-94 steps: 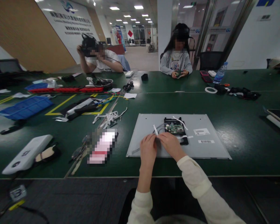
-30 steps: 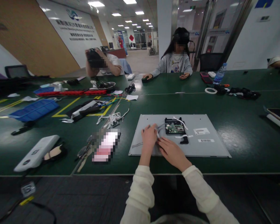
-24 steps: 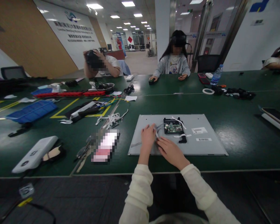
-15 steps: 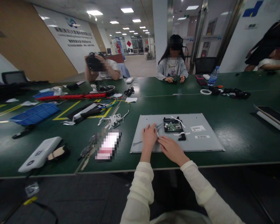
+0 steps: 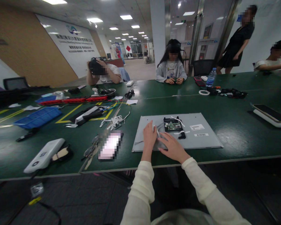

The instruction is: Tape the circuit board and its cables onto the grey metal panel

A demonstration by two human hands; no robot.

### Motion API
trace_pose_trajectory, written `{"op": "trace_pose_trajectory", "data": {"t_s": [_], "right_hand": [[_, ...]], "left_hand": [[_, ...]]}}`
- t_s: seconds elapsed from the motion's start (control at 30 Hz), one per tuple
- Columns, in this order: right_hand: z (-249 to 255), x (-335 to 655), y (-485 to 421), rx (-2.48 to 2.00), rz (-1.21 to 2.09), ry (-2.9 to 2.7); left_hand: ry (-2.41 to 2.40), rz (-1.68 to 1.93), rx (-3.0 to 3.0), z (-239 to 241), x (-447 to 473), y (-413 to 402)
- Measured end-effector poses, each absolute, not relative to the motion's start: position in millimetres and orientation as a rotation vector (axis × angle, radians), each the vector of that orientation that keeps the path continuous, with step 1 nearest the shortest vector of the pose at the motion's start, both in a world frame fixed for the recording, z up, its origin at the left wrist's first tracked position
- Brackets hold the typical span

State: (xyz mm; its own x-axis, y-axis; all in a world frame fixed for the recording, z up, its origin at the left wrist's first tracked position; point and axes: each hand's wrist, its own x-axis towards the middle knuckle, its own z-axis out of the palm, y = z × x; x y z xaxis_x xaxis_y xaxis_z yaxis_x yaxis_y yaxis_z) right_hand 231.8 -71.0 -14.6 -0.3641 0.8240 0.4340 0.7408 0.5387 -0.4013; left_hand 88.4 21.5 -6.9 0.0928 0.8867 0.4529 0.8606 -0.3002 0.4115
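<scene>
A flat grey metal panel (image 5: pixel 140 125) lies before me at the table's near edge. Fixed on it is a black frame with a green circuit board (image 5: pixel 173 124), crossed by strips of white tape (image 5: pixel 181 132). Grey cables (image 5: pixel 160 126) run leftward from the board toward my left hand (image 5: pixel 150 135). That hand rests on the panel's left part with its fingers stretched out over the cables. A short white strip (image 5: pixel 157 132) stands beside its fingers. My right hand (image 5: pixel 173 146) is just right of it, fingers apart, low over the panel's near part; its fingertips hold nothing visible.
Left of the panel lie a lit phone (image 5: pixel 110 145), crumpled white strips (image 5: pixel 114 122), glasses (image 5: pixel 91 148) and a white device (image 5: pixel 44 155). A blue tray (image 5: pixel 37 117) sits farther left. At right is a phone on a white block (image 5: pixel 271 115). Several people are across the table.
My right hand's fingers have spread and drawn slightly away from the left hand. The left hand stays on the panel's left part. The white strip between the hands shows more plainly.
</scene>
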Motion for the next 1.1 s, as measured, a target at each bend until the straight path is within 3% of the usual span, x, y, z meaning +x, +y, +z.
{"op": "trace_pose_trajectory", "data": {"t_s": [0.13, 0.33, 0.77, 1.1], "right_hand": [[-9, 233, -73, -1.273, 0.163, -2.224], [-6, 232, -75, -1.311, 0.192, -2.248], [-9, 232, -63, -1.418, 0.2, -2.298], [-25, 264, 1, -1.683, 0.117, -2.14]], "left_hand": [[1.814, 1.393, 2.196, 0, 88, 15], [1.817, 1.583, 2.114, 4, 88, 8], [1.802, 1.612, 2.063, 8, 87, 4], [1.664, 1.531, 2.127, 9, 85, 4]]}}
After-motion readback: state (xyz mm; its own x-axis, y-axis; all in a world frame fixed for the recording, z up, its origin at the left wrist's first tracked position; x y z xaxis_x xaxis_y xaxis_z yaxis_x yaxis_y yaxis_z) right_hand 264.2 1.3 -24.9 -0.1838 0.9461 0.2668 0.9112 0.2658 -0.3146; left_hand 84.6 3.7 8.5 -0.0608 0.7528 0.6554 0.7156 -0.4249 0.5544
